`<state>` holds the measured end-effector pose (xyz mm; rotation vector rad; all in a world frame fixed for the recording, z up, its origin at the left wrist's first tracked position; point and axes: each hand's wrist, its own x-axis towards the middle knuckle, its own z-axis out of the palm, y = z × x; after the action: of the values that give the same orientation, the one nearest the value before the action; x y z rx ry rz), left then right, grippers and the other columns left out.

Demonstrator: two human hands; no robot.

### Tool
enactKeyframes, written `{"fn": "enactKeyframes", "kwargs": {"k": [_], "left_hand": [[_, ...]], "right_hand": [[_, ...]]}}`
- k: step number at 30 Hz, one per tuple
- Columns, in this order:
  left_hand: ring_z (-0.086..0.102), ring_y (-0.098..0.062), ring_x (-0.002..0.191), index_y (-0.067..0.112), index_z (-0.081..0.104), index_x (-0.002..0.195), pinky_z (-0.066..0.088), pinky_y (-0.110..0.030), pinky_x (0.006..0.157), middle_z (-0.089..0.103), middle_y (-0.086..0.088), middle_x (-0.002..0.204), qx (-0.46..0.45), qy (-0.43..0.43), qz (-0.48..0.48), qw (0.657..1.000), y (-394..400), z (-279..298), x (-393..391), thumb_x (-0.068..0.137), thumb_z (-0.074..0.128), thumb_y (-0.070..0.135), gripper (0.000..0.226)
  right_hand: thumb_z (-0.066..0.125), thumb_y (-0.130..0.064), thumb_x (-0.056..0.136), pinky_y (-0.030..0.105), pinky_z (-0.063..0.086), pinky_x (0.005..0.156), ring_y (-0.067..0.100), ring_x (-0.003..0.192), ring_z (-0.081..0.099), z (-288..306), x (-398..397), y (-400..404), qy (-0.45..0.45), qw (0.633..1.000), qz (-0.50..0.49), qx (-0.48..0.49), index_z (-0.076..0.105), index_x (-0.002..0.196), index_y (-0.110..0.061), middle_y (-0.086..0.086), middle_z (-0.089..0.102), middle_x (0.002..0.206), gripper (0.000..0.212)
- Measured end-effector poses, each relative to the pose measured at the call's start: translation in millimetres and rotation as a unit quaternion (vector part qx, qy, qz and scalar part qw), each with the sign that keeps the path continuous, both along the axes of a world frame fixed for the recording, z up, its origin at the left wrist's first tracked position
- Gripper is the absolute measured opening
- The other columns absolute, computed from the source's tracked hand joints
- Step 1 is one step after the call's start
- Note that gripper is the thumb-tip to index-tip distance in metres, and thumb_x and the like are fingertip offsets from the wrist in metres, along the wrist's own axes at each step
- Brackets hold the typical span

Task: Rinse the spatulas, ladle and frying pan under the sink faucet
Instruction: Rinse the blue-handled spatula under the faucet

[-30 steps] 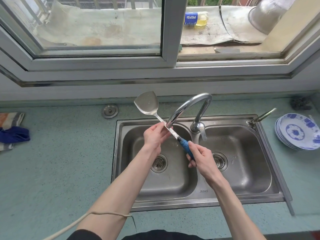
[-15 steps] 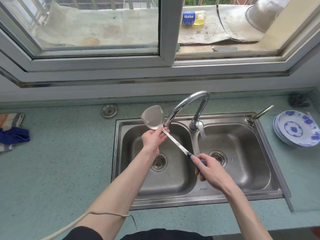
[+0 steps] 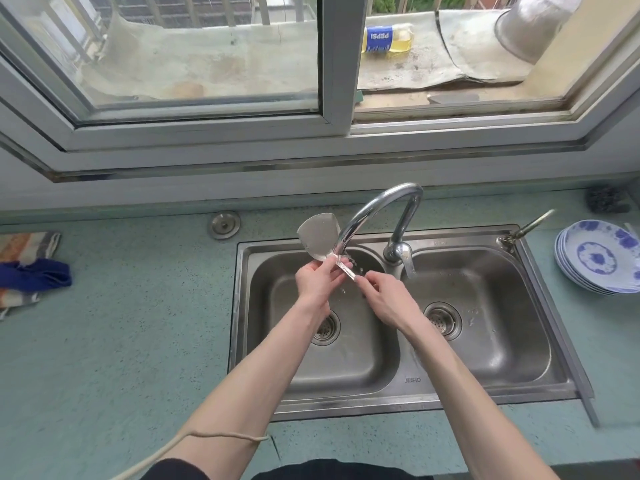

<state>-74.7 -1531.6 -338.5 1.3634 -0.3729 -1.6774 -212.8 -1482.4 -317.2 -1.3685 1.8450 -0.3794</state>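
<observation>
A steel spatula [image 3: 319,237] is held over the left basin of the double sink [image 3: 571,386], its blade pointing up and away beside the faucet spout [image 3: 374,209]. Water runs from the spout onto the shaft and splashes off it. My left hand [image 3: 320,280] holds the shaft just below the blade. My right hand [image 3: 388,296] grips the shaft lower down and covers the blue handle. No ladle, frying pan or second spatula is in view.
A stack of blue-and-white plates [image 3: 599,258] sits on the counter right of the sink. Folded cloths [image 3: 27,271] lie at the far left. A small brass tap [image 3: 526,228] stands at the sink's back right corner. A round metal cap [image 3: 224,225] is set in the counter.
The spatula has come down and nearer under the spout, where water now hits it. My right hand has slid up from the blue handle toward my left hand.
</observation>
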Motion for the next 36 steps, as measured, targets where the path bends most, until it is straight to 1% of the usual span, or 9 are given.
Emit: {"fn": "enactKeyframes", "kwargs": {"k": [7,10,13,16,21,24,26,31,36], "left_hand": [[0.074,-0.016,0.074,0.016,0.074,0.085,0.061,-0.036,0.074,0.076,0.005,0.076,-0.124,-0.306,-0.072,0.941,-14.8,-13.5,20.9,0.089,0.072,0.036,0.020],[0.042,-0.011,0.049,0.013,0.050,0.057,0.037,-0.031,0.053,0.049,0.010,0.050,-0.121,-0.365,-0.054,0.921,-9.1,-12.5,20.2,0.099,0.061,0.043,0.054],[0.039,-0.020,0.052,0.013,0.034,0.059,0.035,-0.033,0.054,0.039,-0.001,0.053,-0.107,-0.337,-0.067,0.933,-7.7,-16.9,18.2,0.105,0.049,0.046,0.059],[0.071,-0.041,0.070,0.004,0.046,0.069,0.063,-0.042,0.066,0.050,-0.017,0.064,-0.066,-0.219,-0.074,0.971,-10.3,-25.7,19.5,0.105,0.051,0.046,0.056],[0.073,-0.041,0.101,-0.004,0.069,0.096,0.064,-0.032,0.074,0.076,-0.024,0.100,-0.086,-0.132,-0.116,0.981,-3.5,-18.8,24.0,0.098,0.065,0.008,0.012],[0.073,-0.038,0.097,0.001,0.072,0.098,0.065,-0.035,0.075,0.076,-0.025,0.102,-0.087,-0.120,-0.113,0.982,2.4,-15.4,22.0,0.089,0.074,-0.001,0.010],[0.074,-0.034,0.090,0.002,0.075,0.095,0.065,-0.039,0.071,0.076,-0.024,0.099,-0.085,-0.132,-0.105,0.982,3.6,-18.0,20.0,0.090,0.076,0.008,0.008],[0.072,-0.031,0.082,-0.002,0.071,0.089,0.061,-0.052,0.083,0.076,-0.013,0.087,-0.056,-0.230,-0.119,0.964,-1.1,-41.6,20.2,0.099,0.050,0.060,0.066],[0.075,-0.024,0.097,0.011,0.077,0.098,0.057,-0.050,0.098,0.080,-0.007,0.097,-0.091,-0.173,-0.127,0.972,-2.6,-23.3,13.4,0.089,0.076,0.024,0.016]], "right_hand": [[0.056,-0.049,0.101,0.036,0.047,0.069,0.022,0.066,0.060,-7.4,-4.8,18.0,-0.003,0.999,-0.040,-0.021,0.060,0.064,-0.019,0.000,0.064,0.059,0.048],[0.058,-0.050,0.099,0.036,0.050,0.071,0.022,0.068,0.063,-7.7,-7.5,24.9,0.006,0.999,-0.047,-0.015,0.062,0.063,-0.021,-0.001,0.065,0.059,0.047],[0.057,-0.047,0.099,0.039,0.056,0.073,0.024,0.065,0.067,-4.6,-12.4,31.2,-0.002,0.999,-0.037,-0.004,0.063,0.068,-0.020,0.001,0.068,0.062,0.041],[0.055,-0.036,0.102,0.038,0.061,0.073,0.019,0.062,0.075,7.4,-22.3,36.9,-0.067,0.996,0.002,0.058,0.063,0.087,-0.019,0.004,0.072,0.066,0.025],[0.056,-0.024,0.105,0.031,0.051,0.052,0.031,0.061,0.073,29.9,-35.7,47.4,-0.165,0.981,0.008,0.097,0.066,0.098,-0.006,0.007,0.067,0.065,0.022],[0.059,-0.025,0.103,0.029,0.048,0.049,0.031,0.059,0.072,36.1,-36.8,53.3,-0.175,0.980,-0.001,0.099,0.069,0.097,-0.006,0.009,0.067,0.066,0.022],[0.060,-0.025,0.102,0.030,0.049,0.051,0.033,0.061,0.074,38.8,-36.7,56.6,-0.183,0.977,-0.004,0.109,0.070,0.097,-0.005,0.010,0.069,0.068,0.023],[0.061,-0.024,0.100,0.030,0.049,0.051,0.034,0.063,0.074,43.4,-39.0,61.1,-0.188,0.974,-0.021,0.121,0.071,0.096,-0.005,0.011,0.070,0.069,0.022],[0.061,-0.022,0.100,0.029,0.049,0.050,0.033,0.061,0.072,44.2,-39.6,64.5,-0.189,0.974,-0.034,0.120,0.071,0.093,-0.003,0.011,0.070,0.068,0.023]]}}
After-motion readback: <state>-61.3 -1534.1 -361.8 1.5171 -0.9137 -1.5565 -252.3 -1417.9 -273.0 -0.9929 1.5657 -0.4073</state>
